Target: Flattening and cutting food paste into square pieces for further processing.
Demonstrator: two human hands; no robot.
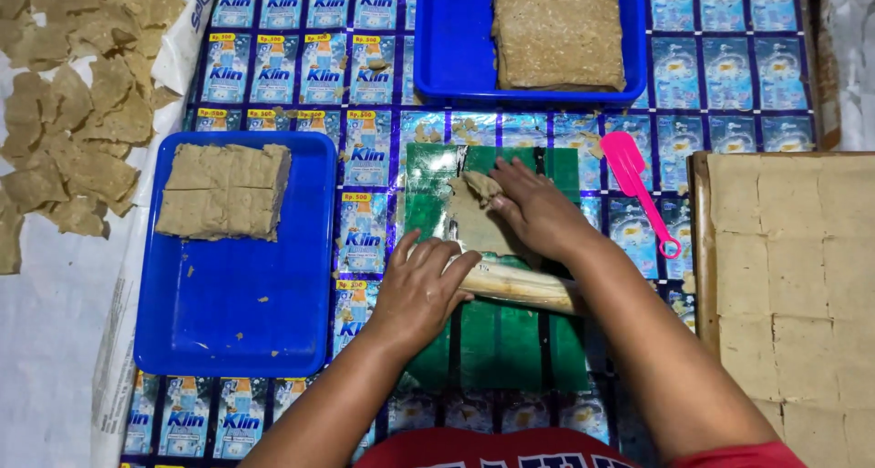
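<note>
1. The left hand [421, 290] is lying palm down on a pale wooden rolling pin [524, 286]. Its fingers are bending over the pin and pressing on it, not closing all the way around.
2. The right hand [538, 208] is resting flat on a thin piece of tan dough [474, 217]. Its fingers are lying open on the dough and are not pinching anything.
3. The dough is sitting on a green board [510, 340] in the middle, just past the rolling pin. One corner of the dough is folding up near the fingertips.
4. The rolling pin is lying across the green board, between the two hands.
5. A blue tray [237, 322] is sitting to the left. It is holding a block of tan dough squares [226, 190].
6. Another blue tray [456, 58] is sitting at the top, holding a stack of flat brown sheets [558, 30].
7. A pink plastic scraper [638, 190] is lying just to the right of the right hand.
8. A big slab of cut dough squares [788, 286] is filling the right side.
9. Many thin, dry-looking pieces [77, 113] are lying spread on the far left.
</note>
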